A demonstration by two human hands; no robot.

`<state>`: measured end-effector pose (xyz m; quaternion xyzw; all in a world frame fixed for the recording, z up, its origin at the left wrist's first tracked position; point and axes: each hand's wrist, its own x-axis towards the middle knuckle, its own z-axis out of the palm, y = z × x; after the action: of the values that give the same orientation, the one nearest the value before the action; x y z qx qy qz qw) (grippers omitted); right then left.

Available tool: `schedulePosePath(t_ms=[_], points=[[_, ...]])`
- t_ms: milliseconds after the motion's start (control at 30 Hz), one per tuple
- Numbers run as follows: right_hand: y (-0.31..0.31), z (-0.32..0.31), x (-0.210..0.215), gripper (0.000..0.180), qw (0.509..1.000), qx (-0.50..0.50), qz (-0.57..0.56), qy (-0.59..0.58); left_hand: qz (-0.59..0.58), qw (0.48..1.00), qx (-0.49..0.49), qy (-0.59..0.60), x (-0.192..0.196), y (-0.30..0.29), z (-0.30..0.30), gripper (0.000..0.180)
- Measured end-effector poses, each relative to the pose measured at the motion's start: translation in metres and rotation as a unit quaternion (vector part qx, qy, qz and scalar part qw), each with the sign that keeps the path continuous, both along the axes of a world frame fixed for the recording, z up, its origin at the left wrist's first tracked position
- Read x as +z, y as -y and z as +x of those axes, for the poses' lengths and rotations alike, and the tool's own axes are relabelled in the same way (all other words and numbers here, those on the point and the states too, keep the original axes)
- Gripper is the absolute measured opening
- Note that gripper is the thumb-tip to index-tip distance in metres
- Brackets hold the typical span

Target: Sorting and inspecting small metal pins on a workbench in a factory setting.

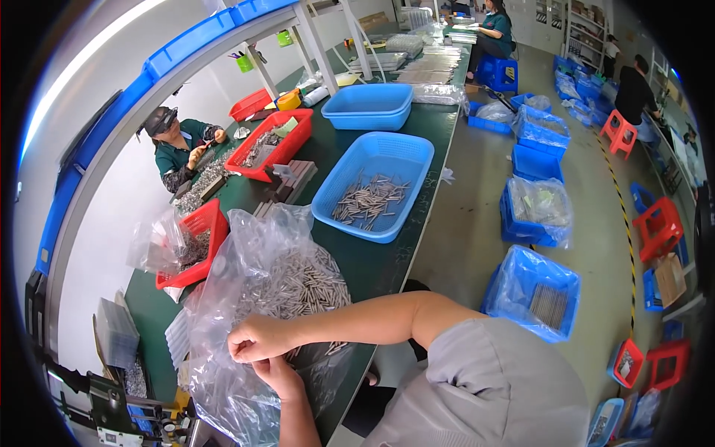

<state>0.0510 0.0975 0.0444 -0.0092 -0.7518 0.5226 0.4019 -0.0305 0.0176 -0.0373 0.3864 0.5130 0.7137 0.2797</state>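
My right hand (262,337) reaches in over a clear plastic bag (257,235) heaped with small metal pins (305,287). Its fingers are curled closed, and whatever they grip is too small or hidden. Just below and touching it is my left hand (280,376), its fingertips tucked behind the right one and mostly out of sight. The bag lies spread on the green table, its loose film under both hands. Beyond it, a light blue basket (411,154) holds a thin layer of similar metal pins (369,200).
Red bins (287,153) of metal parts line the table's far side, where a co-worker (179,149) sits handling something. Stacked blue baskets (369,104) stand farther along. Blue crates (514,320) sit on the floor to the right. A frame (320,45) rises over the table.
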Motion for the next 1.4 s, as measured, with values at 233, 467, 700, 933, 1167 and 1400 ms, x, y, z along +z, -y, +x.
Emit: schedulePosePath(t_ms=[233,467,700,933,1167,1400], points=[[0.011,-0.013,0.019,0.013,0.997,0.018,0.038,-0.059,-0.010,1.000,-0.003,-0.025,-0.019,0.002,-0.017,0.030],[0.071,-0.086,0.111,0.008,0.977,0.115,0.106,-0.145,0.000,0.990,-0.035,-0.140,0.008,0.013,0.010,0.023],[0.111,-0.153,0.173,0.010,0.930,0.163,0.252,-0.211,-0.024,0.952,-0.020,-0.305,0.003,0.019,-0.004,0.030],[0.055,-0.062,0.108,0.009,0.970,0.161,0.129,-0.129,-0.031,0.993,-0.034,-0.112,0.000,0.014,-0.005,0.020],[-0.010,-0.001,0.002,0.010,1.000,-0.007,0.013,0.020,0.019,0.994,-0.011,0.103,0.044,0.008,0.022,0.015],[-0.016,0.007,-0.001,0.011,0.994,-0.094,0.043,0.045,0.009,0.991,-0.009,0.131,0.038,0.011,0.013,0.011]])
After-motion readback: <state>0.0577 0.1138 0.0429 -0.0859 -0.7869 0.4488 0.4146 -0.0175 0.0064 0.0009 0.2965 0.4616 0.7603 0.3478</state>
